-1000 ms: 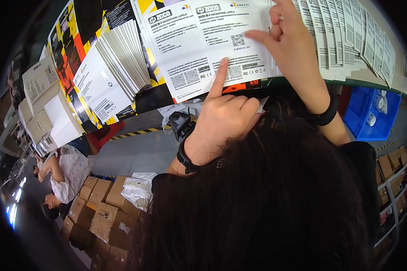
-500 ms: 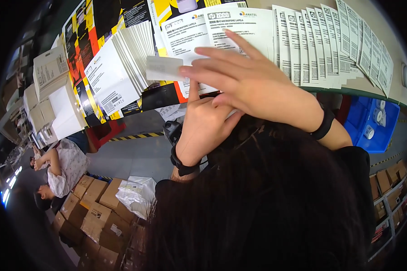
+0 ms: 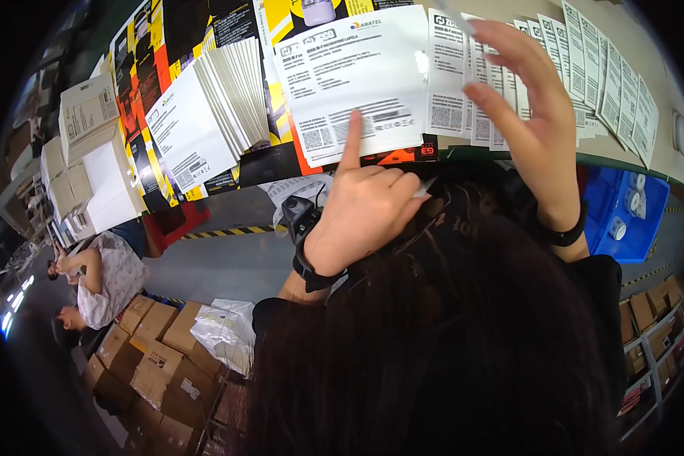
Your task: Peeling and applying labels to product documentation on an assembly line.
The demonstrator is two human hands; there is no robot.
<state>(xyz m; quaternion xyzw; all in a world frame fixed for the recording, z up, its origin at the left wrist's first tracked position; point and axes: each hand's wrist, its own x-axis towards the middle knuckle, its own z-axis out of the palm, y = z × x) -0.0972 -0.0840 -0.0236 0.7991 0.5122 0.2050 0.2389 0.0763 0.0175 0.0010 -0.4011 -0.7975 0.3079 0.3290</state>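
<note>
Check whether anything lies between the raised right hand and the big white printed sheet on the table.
Nothing visible does. The right hand hangs open above the row of overlapping leaflets, beside the big white sheet; the left hand already presses its forefinger on that sheet's lower edge.

Matt paper leaflets (image 3: 357, 83), seemingly glossy flat cartons (image 3: 167, 61), blue plastic bin (image 3: 627, 216)

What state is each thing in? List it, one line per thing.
left hand: index finger out, tip on the large white sheet, other fingers curled.
right hand: fingers spread, above the row of slips.
large white sheet: lying flat.
row of slips: overlapping, fanned.
blue bin: open, small white items inside.
</note>
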